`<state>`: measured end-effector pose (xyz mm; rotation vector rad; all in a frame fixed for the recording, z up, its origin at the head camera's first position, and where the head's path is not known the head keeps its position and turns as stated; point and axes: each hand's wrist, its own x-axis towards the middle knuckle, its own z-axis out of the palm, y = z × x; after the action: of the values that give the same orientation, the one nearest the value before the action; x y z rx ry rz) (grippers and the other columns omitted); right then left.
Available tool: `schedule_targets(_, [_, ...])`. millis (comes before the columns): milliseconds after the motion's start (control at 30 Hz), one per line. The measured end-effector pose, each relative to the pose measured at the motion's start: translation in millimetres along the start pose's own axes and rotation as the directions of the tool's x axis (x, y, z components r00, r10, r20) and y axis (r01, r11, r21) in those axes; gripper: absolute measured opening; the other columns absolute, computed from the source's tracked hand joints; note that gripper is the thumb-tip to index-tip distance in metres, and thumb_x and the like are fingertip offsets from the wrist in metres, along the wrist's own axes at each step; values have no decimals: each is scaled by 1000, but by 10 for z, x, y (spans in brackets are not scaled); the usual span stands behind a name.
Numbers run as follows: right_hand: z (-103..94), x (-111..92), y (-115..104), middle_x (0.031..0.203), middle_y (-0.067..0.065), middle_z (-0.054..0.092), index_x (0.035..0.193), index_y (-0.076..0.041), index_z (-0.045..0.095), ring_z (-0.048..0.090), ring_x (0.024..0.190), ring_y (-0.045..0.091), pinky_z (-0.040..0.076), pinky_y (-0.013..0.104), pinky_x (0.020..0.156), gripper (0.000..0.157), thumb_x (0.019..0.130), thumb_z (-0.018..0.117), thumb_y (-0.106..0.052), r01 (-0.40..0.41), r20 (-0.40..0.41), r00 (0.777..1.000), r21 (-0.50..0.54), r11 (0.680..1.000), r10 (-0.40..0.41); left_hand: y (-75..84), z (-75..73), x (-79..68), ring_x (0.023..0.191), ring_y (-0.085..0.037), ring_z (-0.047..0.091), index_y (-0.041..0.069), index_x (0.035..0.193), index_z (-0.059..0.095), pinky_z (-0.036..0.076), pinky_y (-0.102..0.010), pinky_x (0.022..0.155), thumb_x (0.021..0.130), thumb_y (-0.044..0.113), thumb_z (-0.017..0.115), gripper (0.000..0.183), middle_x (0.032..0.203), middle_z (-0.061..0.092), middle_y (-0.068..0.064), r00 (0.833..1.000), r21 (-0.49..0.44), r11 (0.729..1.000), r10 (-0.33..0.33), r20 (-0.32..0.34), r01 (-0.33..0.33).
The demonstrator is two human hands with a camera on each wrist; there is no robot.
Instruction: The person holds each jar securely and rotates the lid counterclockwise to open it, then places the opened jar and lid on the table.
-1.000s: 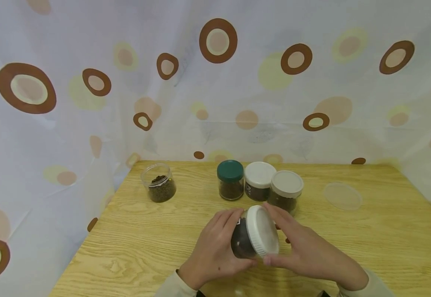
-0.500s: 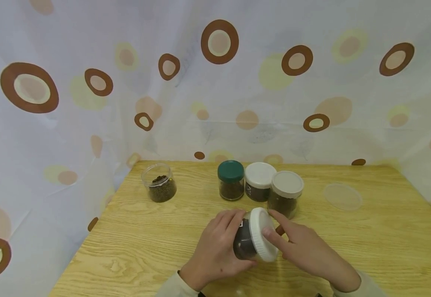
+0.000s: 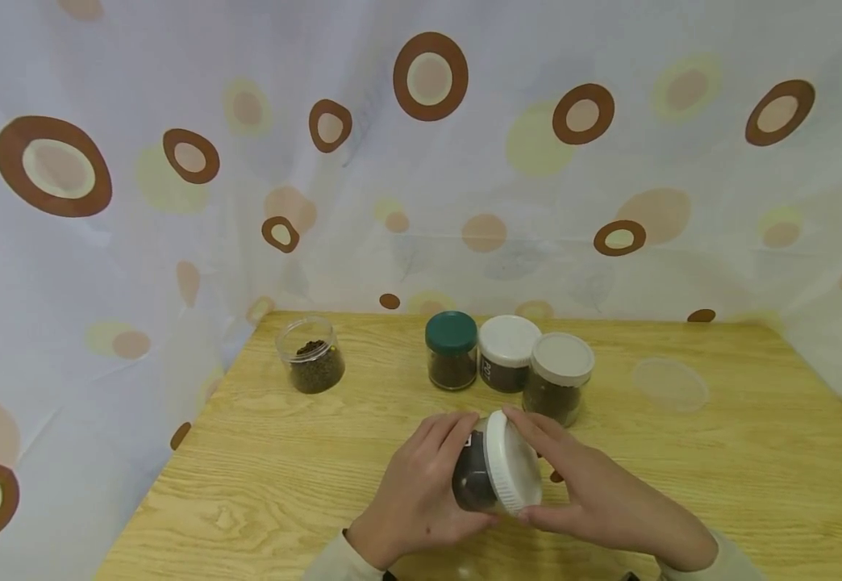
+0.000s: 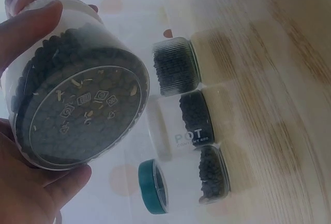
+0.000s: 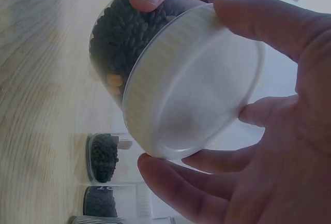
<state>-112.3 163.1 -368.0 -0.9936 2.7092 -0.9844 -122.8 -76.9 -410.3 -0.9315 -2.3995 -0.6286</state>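
My left hand (image 3: 421,496) grips the body of a clear plastic jar (image 3: 473,476), tipped on its side above the table. Dark pellet-like grains fill much of it, and its embossed base (image 4: 83,113) faces the left wrist camera. A ribbed white screw lid (image 3: 517,468) sits on the jar's mouth, turned toward the right. Around that lid's rim my right hand (image 3: 598,492) spreads thumb and fingers; in the right wrist view the fingertips (image 5: 152,164) press its edge. The lid's flat top (image 5: 201,89) shows between them.
Behind the hands stand a green-lidded jar (image 3: 452,355), a white-lidded jar marked POT (image 3: 510,343) and another white-lidded jar (image 3: 556,395), close together. A lidless clear jar (image 3: 315,367) of dark grains is at the back left. A flat translucent disc (image 3: 671,384) lies on the wooden table (image 3: 268,492).
Half a second ago my right thumb lay across the lid's top; now thumb and fingers span its rim again, as they did one second ago. My left hand keeps its hold on the jar.
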Motion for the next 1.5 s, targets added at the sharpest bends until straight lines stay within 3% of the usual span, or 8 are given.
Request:
schedule_targets(300, [-22, -5, -4, 155, 12, 37, 159, -25, 19, 61, 111, 27, 53, 25, 69, 94, 86, 74, -46, 60, -67, 996, -53, 997, -64, 12, -1, 12, 123, -19, 57, 11, 141, 47, 54, -34, 98, 60, 53, 88, 100, 132, 58, -4, 999, -7, 1000, -29, 46, 29])
schedule_targets(600, [-42, -27, -6, 157, 22, 30, 160, -17, 12, 58, 119, 40, 54, 22, 66, 95, 90, 72, -40, -27, -34, 999, 142, 989, 32, 25, 0, 17, 125, -18, 56, 11, 143, 45, 55, -35, 97, 62, 54, 87, 100, 134, 57, -3, 997, -44, 997, -57, 57, 59])
schedule_targets(767, [-81, -10, -17, 155, 24, 38, 160, -13, 13, 67, 110, 28, 57, 31, 75, 81, 99, 57, -42, -207, -26, 977, 104, 973, 210, 27, -10, 24, 125, -18, 56, 12, 143, 46, 56, -36, 95, 61, 55, 88, 102, 134, 58, -3, 996, -42, 997, -70, 51, 72])
schedule_targets(867, [-97, 15, -35, 141, 20, 57, 160, -14, 16, 69, 86, 17, 54, 31, 68, 75, 101, 50, -47, -352, 18, 936, 137, 926, 353, 27, -9, 25, 124, -18, 56, 12, 142, 46, 56, -36, 95, 60, 55, 88, 102, 133, 58, -3, 996, -31, 997, -69, 49, 70])
schedule_targets(1000, [-75, 51, -54, 118, 11, 69, 159, -13, 21, 61, 62, 15, 47, 28, 55, 74, 101, 48, -50, -429, 65, 903, 172, 886, 425, 34, 7, 29, 123, -18, 57, 12, 141, 47, 56, -35, 95, 59, 55, 88, 101, 131, 59, -3, 998, -17, 998, -56, 42, 57])
schedule_targets(1233, [-3, 83, -64, 110, 5, 68, 157, -7, 26, 64, 84, 11, 51, 31, 70, 75, 100, 50, -51, -385, 56, 923, 68, 920, 382, 55, 31, 30, 121, -18, 58, 13, 140, 47, 56, -34, 95, 60, 54, 89, 99, 131, 58, -3, 998, -22, 999, -49, 40, 49])
schedule_targets(1400, [-7, 79, -77, 133, 12, 62, 158, -7, 22, 65, 102, 17, 54, 34, 79, 86, 96, 54, -57, -370, 62, 928, 49, 928, 366, 66, 13, 20, 122, -18, 57, 13, 141, 47, 56, -34, 95, 60, 54, 88, 100, 132, 58, -3, 997, -24, 998, -56, 47, 58])
schedule_targets(1500, [-15, 52, -73, 148, 14, 50, 159, -11, 18, 62, 108, 20, 53, 30, 76, 91, 92, 60, -57, -278, 68, 959, 62, 959, 274, 67, -4, 4, 122, -18, 57, 14, 141, 47, 56, -34, 95, 60, 54, 88, 100, 133, 58, -2, 997, -23, 998, -54, 49, 55])
